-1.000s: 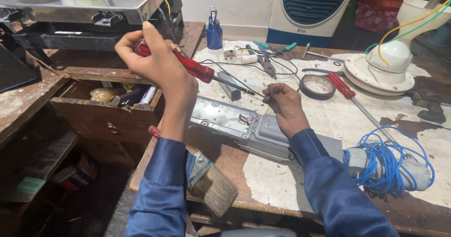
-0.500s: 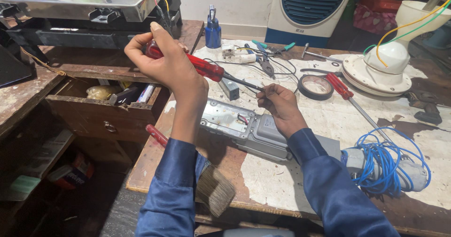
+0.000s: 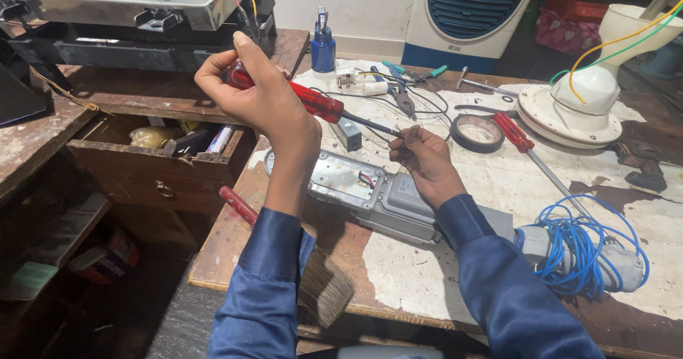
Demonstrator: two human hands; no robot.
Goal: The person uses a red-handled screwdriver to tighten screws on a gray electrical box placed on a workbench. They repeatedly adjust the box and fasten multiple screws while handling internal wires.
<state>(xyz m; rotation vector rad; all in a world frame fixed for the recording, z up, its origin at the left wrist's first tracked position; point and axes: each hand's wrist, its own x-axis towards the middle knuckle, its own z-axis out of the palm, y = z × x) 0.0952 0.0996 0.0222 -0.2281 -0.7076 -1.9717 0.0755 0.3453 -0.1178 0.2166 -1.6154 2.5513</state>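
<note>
While the red-handled screwdriver (image 3: 313, 101) is clenched in the left hand (image 3: 263, 92), its tip is pinched by the right hand (image 3: 425, 161) above the grey metal unit (image 3: 370, 192); fingers could be jabbed if pressure slips.

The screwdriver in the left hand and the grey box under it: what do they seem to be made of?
Screwdriver: glossy translucent red handle, probably plastic; dark thin shaft, likely steel. Grey box: matte grey casing, painted metal or plastic, unclear; its open end shows a bright, silvery metal plate.
</note>
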